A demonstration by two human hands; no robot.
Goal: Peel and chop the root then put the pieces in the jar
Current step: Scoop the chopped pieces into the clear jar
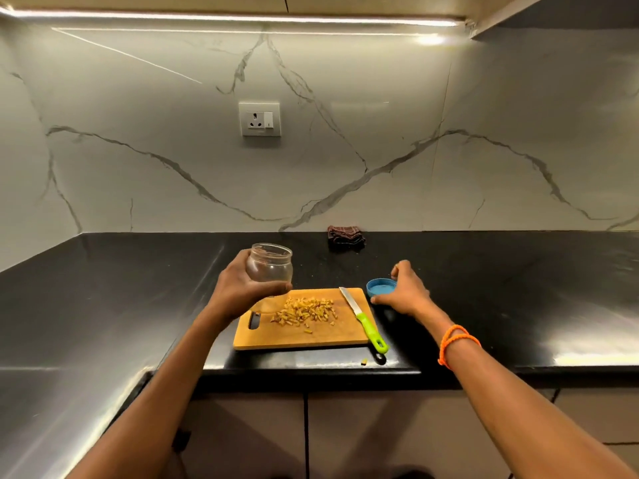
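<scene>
A pile of chopped yellow root pieces (pixel 306 311) lies in the middle of the wooden cutting board (pixel 276 338). My left hand (pixel 242 283) holds a clear glass jar (pixel 271 262) with no lid, raised above the board's far left corner. The jar looks to have nothing inside. My right hand (pixel 404 292) rests on the counter just right of the board, its fingers touching the blue lid (pixel 380 288), which lies upside down. A knife with a green handle (pixel 366 323) lies along the board's right edge, blade pointing away.
The board sits near the front edge of a black counter (pixel 501 305). One stray root piece (pixel 363 362) lies at the counter edge. A folded dark cloth (pixel 345 235) sits by the marble wall, under a wall socket (pixel 260 119).
</scene>
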